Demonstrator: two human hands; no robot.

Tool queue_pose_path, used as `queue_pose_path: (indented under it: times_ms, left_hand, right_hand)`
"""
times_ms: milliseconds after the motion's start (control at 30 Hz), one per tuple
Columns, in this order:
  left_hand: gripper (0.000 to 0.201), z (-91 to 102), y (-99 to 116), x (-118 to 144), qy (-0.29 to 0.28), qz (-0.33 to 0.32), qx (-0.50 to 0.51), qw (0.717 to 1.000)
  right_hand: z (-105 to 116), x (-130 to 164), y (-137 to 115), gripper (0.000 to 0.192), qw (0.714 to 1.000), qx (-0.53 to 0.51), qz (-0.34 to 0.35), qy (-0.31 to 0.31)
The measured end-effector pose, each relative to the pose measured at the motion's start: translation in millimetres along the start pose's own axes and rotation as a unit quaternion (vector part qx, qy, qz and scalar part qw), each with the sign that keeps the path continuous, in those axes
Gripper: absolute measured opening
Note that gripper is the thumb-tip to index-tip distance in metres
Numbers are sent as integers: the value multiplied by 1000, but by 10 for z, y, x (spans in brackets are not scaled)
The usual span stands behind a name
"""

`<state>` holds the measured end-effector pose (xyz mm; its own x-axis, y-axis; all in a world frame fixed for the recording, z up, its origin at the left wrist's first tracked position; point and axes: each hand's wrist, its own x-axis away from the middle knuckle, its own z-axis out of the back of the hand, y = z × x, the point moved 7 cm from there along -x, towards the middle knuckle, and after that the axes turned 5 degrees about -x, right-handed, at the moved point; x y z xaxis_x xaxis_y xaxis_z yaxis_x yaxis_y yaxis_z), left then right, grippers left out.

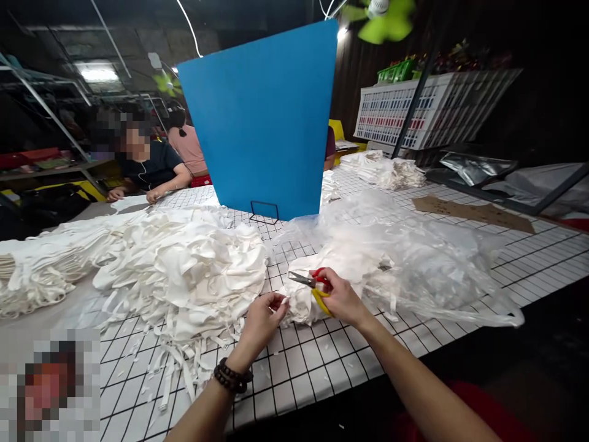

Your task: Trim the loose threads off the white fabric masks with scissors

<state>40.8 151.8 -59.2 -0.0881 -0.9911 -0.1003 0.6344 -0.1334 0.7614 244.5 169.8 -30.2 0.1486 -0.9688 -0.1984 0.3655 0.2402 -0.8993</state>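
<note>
My right hand (344,298) is closed on a pair of scissors (317,286) with one red and one yellow handle, its blades pointing left and slightly parted. Under the blades lies a heap of white fabric pieces (335,264), partly covered by clear plastic. Thumb and fingers of my left hand (263,319) pinch the edge of a white fabric piece (286,302) at the near left of that heap. A dark beaded bracelet (232,376) circles my left wrist. To the left spreads a larger pile of white fabric pieces (193,264) with straps hanging toward me.
A blue board (267,123) stands upright on the grid-patterned table (304,374). Clear plastic bags (427,258) and a brown cardboard piece (473,213) lie on the right. Across the table a person (151,159) handles white fabric. White crates (414,110) stand at the back right.
</note>
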Motion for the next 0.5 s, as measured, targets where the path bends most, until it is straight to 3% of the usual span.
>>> queue_pose_path:
  times_ms: [100, 167, 233, 300, 367, 433, 500]
  left_hand:
    - [25, 256, 29, 134, 44, -11, -3, 999]
    - [34, 354, 68, 234, 57, 4, 35, 998]
    - [40, 232, 123, 317, -16, 55, 160, 985]
    - [47, -73, 253, 419, -147, 129, 334, 922]
    - [51, -367, 439, 525, -251, 189, 466, 827]
    - [49, -553, 561, 585, -300, 228, 528, 762]
    - [39, -637, 585, 603, -311, 251, 555, 730]
  right_hand:
    - [-17, -131, -16, 20, 999, 30, -4, 22]
    - [73, 4, -103, 18, 999, 9, -4, 51]
    - [114, 283, -284, 18, 996, -69, 2, 56]
    - [-9, 613, -537, 18, 986, -169, 8, -4]
    - [-288, 931, -780, 21, 969, -214, 5, -121]
    - [-561, 1177, -899, 23, 948, -245, -7, -203]
    - [-762, 1323, -857, 25, 935, -263, -33, -235]
